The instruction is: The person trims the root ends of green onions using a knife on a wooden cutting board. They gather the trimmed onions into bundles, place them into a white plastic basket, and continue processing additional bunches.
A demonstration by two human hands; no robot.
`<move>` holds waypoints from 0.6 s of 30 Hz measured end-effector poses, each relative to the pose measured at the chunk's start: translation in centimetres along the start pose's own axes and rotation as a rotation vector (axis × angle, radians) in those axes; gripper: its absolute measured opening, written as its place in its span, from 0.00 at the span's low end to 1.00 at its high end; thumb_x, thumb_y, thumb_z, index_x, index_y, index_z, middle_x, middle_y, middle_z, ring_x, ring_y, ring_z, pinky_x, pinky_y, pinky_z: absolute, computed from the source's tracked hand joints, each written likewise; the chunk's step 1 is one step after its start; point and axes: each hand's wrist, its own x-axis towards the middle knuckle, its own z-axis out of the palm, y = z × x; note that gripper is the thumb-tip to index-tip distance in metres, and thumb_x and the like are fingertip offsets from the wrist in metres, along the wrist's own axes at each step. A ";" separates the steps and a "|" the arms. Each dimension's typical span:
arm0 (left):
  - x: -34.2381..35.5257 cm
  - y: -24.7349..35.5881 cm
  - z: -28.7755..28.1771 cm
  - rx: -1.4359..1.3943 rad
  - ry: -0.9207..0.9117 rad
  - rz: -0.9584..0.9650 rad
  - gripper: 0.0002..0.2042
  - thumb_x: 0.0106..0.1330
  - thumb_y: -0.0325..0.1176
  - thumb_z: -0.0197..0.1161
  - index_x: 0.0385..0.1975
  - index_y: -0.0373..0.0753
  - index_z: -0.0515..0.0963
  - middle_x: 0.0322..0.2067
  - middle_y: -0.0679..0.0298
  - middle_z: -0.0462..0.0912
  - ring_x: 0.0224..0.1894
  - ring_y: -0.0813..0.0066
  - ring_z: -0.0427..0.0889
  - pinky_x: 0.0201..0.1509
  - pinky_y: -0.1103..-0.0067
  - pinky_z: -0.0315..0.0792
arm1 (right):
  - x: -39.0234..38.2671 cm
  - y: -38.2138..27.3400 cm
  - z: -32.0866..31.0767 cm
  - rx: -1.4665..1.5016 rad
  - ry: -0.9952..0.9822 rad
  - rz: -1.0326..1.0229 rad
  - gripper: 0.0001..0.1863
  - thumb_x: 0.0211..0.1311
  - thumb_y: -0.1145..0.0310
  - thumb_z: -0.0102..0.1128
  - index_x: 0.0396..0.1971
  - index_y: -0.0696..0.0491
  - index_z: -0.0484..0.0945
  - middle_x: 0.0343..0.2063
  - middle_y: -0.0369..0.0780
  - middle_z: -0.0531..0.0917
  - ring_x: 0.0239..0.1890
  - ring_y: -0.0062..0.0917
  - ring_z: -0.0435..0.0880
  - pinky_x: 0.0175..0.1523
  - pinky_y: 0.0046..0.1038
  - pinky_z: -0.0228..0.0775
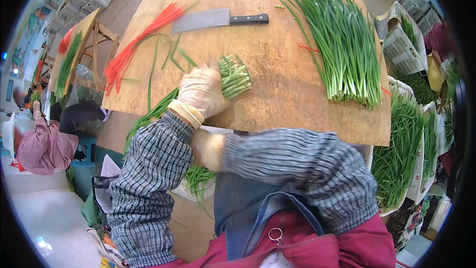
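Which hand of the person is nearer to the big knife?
Left: the left hand holds a green bunch on the near side of the knife; the right hand is farther back, by the left wrist.

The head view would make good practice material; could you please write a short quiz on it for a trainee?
1. True or false: the cleaver on the table lies with its handle toward the picture's right.
2. Multiple choice: what does the left hand grip?
A: the cleaver
B: a green bunch
C: a basket
3. Fill in the blank: the thin strips lying on the table's left side are ____ in colour.

Key: 1: true; 2: B; 3: red.
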 end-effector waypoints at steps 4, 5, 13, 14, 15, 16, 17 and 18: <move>0.0 -0.1 1.1 0.034 0.209 0.083 0.44 0.38 0.47 0.74 0.54 0.30 0.62 0.50 0.45 0.72 0.55 0.52 0.71 0.57 0.63 0.67 | -9.4 0.2 -14.4 0.113 -0.107 -0.290 0.11 0.46 0.65 0.53 0.25 0.56 0.79 0.23 0.42 0.80 0.32 0.34 0.80 0.47 0.39 0.69; -0.1 -0.5 1.9 0.074 0.309 0.112 0.44 0.39 0.48 0.74 0.55 0.30 0.62 0.51 0.45 0.71 0.55 0.52 0.71 0.58 0.62 0.66 | -9.5 1.9 -18.0 0.232 -0.246 -0.167 0.08 0.46 0.67 0.53 0.23 0.55 0.77 0.16 0.41 0.77 0.28 0.35 0.80 0.36 0.37 0.71; -1.1 0.5 0.5 -0.019 0.222 0.071 0.52 0.39 0.49 0.74 0.64 0.33 0.53 0.56 0.47 0.67 0.59 0.53 0.67 0.62 0.58 0.59 | -7.4 23.8 -20.7 -0.392 0.054 0.629 0.22 0.56 0.71 0.55 0.53 0.55 0.72 0.42 0.48 0.80 0.46 0.40 0.79 0.52 0.36 0.70; -1.2 0.4 0.9 -0.001 0.239 0.072 0.52 0.39 0.49 0.74 0.64 0.33 0.53 0.57 0.48 0.67 0.60 0.53 0.66 0.62 0.57 0.58 | -6.9 25.1 -19.4 -0.379 -0.025 0.651 0.22 0.56 0.72 0.53 0.53 0.56 0.72 0.42 0.48 0.80 0.46 0.41 0.79 0.51 0.36 0.70; -1.1 0.6 1.2 0.014 0.258 0.080 0.52 0.39 0.49 0.74 0.64 0.33 0.53 0.57 0.49 0.66 0.60 0.53 0.66 0.62 0.56 0.58 | -6.2 26.0 -18.5 -0.373 -0.106 0.678 0.22 0.56 0.74 0.52 0.53 0.57 0.71 0.42 0.49 0.80 0.46 0.41 0.79 0.51 0.36 0.71; -1.1 0.6 1.4 0.031 0.273 0.079 0.52 0.39 0.49 0.74 0.64 0.33 0.53 0.58 0.49 0.66 0.61 0.53 0.65 0.63 0.56 0.57 | -5.3 26.2 -17.9 -0.358 -0.188 0.699 0.22 0.56 0.75 0.50 0.53 0.58 0.70 0.42 0.49 0.80 0.46 0.42 0.79 0.51 0.37 0.71; -1.1 0.8 1.1 0.034 0.245 0.074 0.52 0.39 0.49 0.74 0.64 0.33 0.53 0.58 0.51 0.65 0.62 0.54 0.64 0.62 0.54 0.57 | -4.7 26.4 -17.7 -0.379 -0.244 0.718 0.21 0.55 0.76 0.49 0.52 0.60 0.70 0.42 0.51 0.79 0.46 0.42 0.79 0.51 0.37 0.71; -1.2 0.6 1.1 0.035 0.233 0.061 0.52 0.39 0.49 0.74 0.64 0.32 0.53 0.58 0.51 0.65 0.62 0.54 0.64 0.62 0.54 0.58 | -3.8 26.1 -17.4 -0.388 -0.301 0.732 0.20 0.55 0.77 0.48 0.50 0.61 0.70 0.42 0.52 0.79 0.47 0.43 0.79 0.51 0.37 0.71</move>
